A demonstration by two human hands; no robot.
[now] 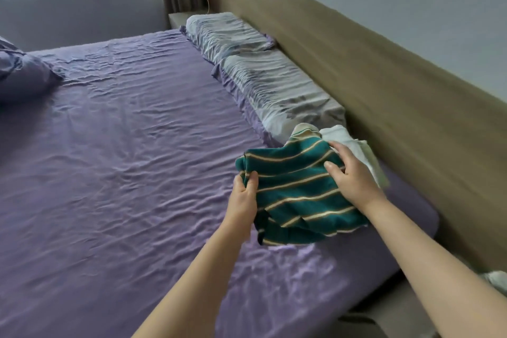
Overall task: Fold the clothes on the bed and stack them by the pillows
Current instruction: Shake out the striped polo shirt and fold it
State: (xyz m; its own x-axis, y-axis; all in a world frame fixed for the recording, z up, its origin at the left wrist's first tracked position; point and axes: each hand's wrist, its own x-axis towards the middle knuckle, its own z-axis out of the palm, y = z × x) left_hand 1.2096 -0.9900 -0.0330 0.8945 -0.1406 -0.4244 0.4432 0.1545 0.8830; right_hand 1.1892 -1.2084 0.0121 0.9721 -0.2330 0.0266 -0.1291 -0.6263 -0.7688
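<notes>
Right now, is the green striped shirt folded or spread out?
Folded: the green striped shirt is a compact bundle with doubled layers at its near edge, held by the left hand and right hand.

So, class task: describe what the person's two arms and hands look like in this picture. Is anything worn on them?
Both forearms are bare as far as the frame shows; no sleeves reach into view. The left hand and right hand wear no gloves, and no rings, watch or bracelet can be seen on the fingers or wrists. The nails look short and unpainted, though the picture is slightly blurred.
</notes>
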